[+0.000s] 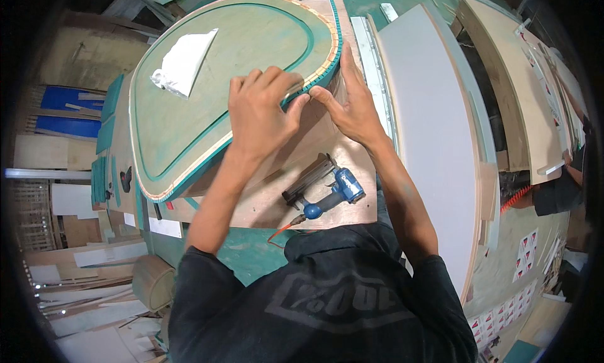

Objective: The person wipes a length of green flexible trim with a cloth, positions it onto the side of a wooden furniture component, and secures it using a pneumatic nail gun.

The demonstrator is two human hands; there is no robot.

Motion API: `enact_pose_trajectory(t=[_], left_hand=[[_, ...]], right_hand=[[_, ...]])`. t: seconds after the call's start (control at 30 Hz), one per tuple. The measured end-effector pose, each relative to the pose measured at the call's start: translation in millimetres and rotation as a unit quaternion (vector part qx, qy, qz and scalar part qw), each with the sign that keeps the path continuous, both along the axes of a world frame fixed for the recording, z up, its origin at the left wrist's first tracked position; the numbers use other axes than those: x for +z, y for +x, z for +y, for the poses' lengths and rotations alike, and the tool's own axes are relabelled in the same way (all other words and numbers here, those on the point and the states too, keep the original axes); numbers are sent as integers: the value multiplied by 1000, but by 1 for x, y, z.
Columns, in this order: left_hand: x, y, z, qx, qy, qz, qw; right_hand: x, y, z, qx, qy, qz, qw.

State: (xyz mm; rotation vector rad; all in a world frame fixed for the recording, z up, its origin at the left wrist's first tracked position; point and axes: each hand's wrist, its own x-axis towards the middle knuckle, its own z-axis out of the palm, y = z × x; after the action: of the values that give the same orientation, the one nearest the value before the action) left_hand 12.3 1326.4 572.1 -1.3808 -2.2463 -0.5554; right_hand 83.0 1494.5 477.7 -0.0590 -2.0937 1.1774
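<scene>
A large rounded green panel (251, 57) lies on the wooden worktop, its rim edged by a pale strip with closely spaced cuts. At the rim nearest me, my left hand (261, 108) is curled with thumb and fingers together; what they pinch is blurred. My right hand (355, 108) has its fingers stretched along the panel's outer side, its thumb by the rim close to the left thumb. On the panel lies a crumpled white sheet (185, 61). A blue and black nail gun (330, 190) with an orange hose rests on the worktop (358, 209) between my forearms.
To the right stands a large pale grey board (434, 111), with a long light-coloured strip (375, 79) beside the worktop. Wood offcuts (94, 281) pile up at the left. Another person's arm (569, 177) shows at the far right near a red coiled hose (516, 199).
</scene>
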Motion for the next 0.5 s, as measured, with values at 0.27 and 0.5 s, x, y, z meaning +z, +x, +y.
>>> enact_pose_trajectory(t=[0.27,0.5], left_hand=[[35,-57,21,-225,-191,38,955],[39,-74,60,-304,-303,29,903]], right_hand=[[-11,-4,-2,-15,-45,35,998],[-13,-6,-7,-34,-97,13,995]])
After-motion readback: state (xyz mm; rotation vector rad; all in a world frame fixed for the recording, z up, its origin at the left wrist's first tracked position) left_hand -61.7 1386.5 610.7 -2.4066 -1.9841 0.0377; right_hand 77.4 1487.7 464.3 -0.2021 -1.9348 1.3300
